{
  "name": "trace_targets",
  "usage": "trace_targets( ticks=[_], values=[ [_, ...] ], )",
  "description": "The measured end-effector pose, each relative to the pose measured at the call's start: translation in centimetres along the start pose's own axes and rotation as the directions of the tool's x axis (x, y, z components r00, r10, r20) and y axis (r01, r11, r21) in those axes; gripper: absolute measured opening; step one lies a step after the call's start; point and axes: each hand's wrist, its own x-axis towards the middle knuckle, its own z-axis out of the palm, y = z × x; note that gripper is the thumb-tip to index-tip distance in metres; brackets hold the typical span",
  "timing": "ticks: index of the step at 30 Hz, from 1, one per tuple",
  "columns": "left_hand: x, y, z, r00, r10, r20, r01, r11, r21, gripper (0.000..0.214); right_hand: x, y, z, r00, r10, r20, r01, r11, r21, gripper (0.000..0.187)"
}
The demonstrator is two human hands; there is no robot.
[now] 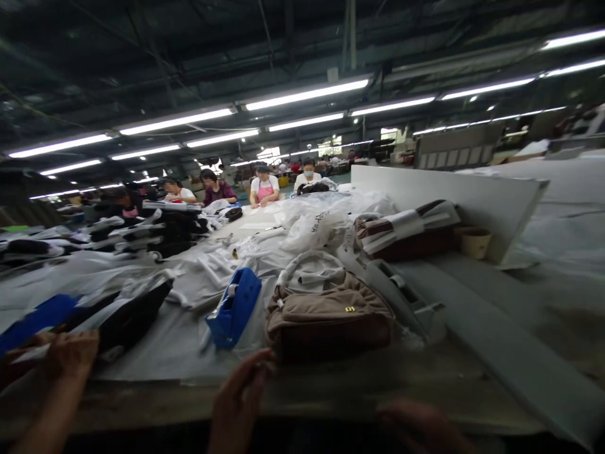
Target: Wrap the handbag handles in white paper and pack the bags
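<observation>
A brown fabric handbag (326,309) with a small yellow metal emblem and white-wrapped handles sits upright at the table's front edge. My left hand (241,391) is just below its left front corner, fingers half bent and thumb apart, with nothing visible in it. My right hand (420,419) is low in front of the bag's right side, smeared by motion, so its fingers cannot be made out. Left of the bag stands a blue tape dispenser (235,309).
A co-worker's hand (73,353) grips something beside a dark wrapped bag (137,312) at left. Crumpled white wrapping (312,227) covers mid-table. Another wrapped brown bag (411,230), a tape roll (474,243) and a white panel (439,192) are at right. Several people work behind.
</observation>
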Motion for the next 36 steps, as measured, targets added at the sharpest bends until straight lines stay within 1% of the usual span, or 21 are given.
trace_targets(
  ticks=[2,4,6,7,8,10,12,13,14,15,16,17,18,20,21,22,24,27,30,33,36],
  values=[
    [2.9,1.9,1.2,0.993,0.088,0.073,-0.089,0.996,0.017,0.033,0.9,0.7,-1.7,0.998,-0.01,-0.056,0.008,0.999,-0.046,0.023],
    [6.3,3.9,2.2,0.961,0.215,0.176,-0.228,0.972,0.054,0.033,1.4,0.9,-3.5,0.987,-0.02,-0.157,0.002,0.993,-0.114,0.02],
    [8.9,5.7,3.7,0.894,0.313,0.32,-0.367,0.922,0.122,0.035,2.0,0.9,-5.4,0.97,-0.044,-0.238,0.0,0.983,-0.183,0.018],
    [9.8,6.4,4.6,0.851,0.333,0.407,-0.426,0.89,0.163,0.037,2.6,1.1,-6.6,0.962,-0.058,-0.265,0.001,0.977,-0.213,0.018],
    [10.3,7.0,5.6,0.803,0.329,0.497,-0.477,0.855,0.203,0.041,3.4,1.3,-8.0,0.953,-0.069,-0.296,-0.006,0.969,-0.245,0.019],
    [10.8,7.8,7.4,0.7,0.266,0.663,-0.548,0.795,0.26,0.057,5.5,2.0,-11.1,0.933,-0.081,-0.352,-0.034,0.95,-0.309,0.023],
    [11.0,8.1,8.6,0.595,0.187,0.781,-0.592,0.759,0.27,0.074,8.3,2.9,-14.3,0.917,-0.07,-0.392,-0.083,0.929,-0.361,0.03],
    [11.1,8.0,8.9,0.555,0.153,0.818,-0.595,0.76,0.262,0.077,9.8,3.3,-15.6,0.918,-0.06,-0.391,-0.099,0.922,-0.375,0.034],
    [11.5,7.8,9.0,0.529,0.129,0.839,-0.582,0.774,0.249,0.076,11.1,3.6,-16.7,0.929,-0.039,-0.369,-0.111,0.92,-0.377,0.037],
    [11.9,7.5,8.9,0.519,0.119,0.846,-0.554,0.801,0.227,0.071,12.3,3.8,-17.3,0.946,-0.016,-0.324,-0.111,0.922,-0.37,0.039],
    [12.6,7.0,8.8,0.526,0.125,0.842,-0.516,0.834,0.198,0.064,13.2,3.9,-17.4,0.966,0.003,-0.257,-0.098,0.929,-0.357,0.039],
    [13.5,6.4,8.7,0.554,0.139,0.821,-0.472,0.865,0.172,0.057,13.9,3.9,-17.0,0.985,0.015,-0.171,-0.073,0.937,-0.341,0.039],
    [14.6,5.6,8.5,0.599,0.153,0.786,-0.433,0.887,0.157,0.051,14.3,3.8,-16.1,0.997,0.018,-0.072,-0.04,0.946,-0.322,0.038],
    [17.2,3.8,8.4,0.724,0.164,0.67,-0.385,0.902,0.195,0.045,14.3,3.6,-13.5,0.995,0.003,0.104,0.027,0.958,-0.285,0.04],
    [18.7,2.8,8.4,0.787,0.149,0.599,-0.37,0.891,0.264,0.045,14.0,3.6,-12.0,0.985,-0.006,0.173,0.054,0.961,-0.271,0.045],
    [20.2,1.7,8.4,0.835,0.125,0.536,-0.354,0.867,0.35,0.043,13.5,3.7,-10.5,0.974,-0.012,0.225,0.072,0.963,-0.26,0.053],
    [23.1,-0.2,8.8,0.882,0.036,0.471,-0.321,0.777,0.542,0.042,12.6,4.2,-7.8,0.956,-0.014,0.293,0.09,0.965,-0.247,0.068],
    [27.0,-2.4,9.8,0.898,-0.099,0.429,-0.26,0.668,0.698,0.044,11.7,5.4,-5.0,0.951,0.016,0.309,0.071,0.961,-0.268,0.082],
    [29.6,-3.8,10.9,0.885,-0.207,0.418,-0.209,0.625,0.752,0.035,11.3,6.5,-3.5,0.965,0.012,0.261,0.075,0.944,-0.321,0.087],
    [30.5,-4.6,11.7,0.876,-0.264,0.403,-0.177,0.601,0.779,0.032,11.1,7.0,-2.5,0.978,-0.077,0.194,0.146,0.918,-0.368,0.076],
    [30.5,-4.6,11.9,0.882,-0.242,0.403,-0.174,0.628,0.759,0.032,11.3,7.2,-2.0,0.97,-0.212,0.122,0.243,0.889,-0.388,0.053]
  ],
)
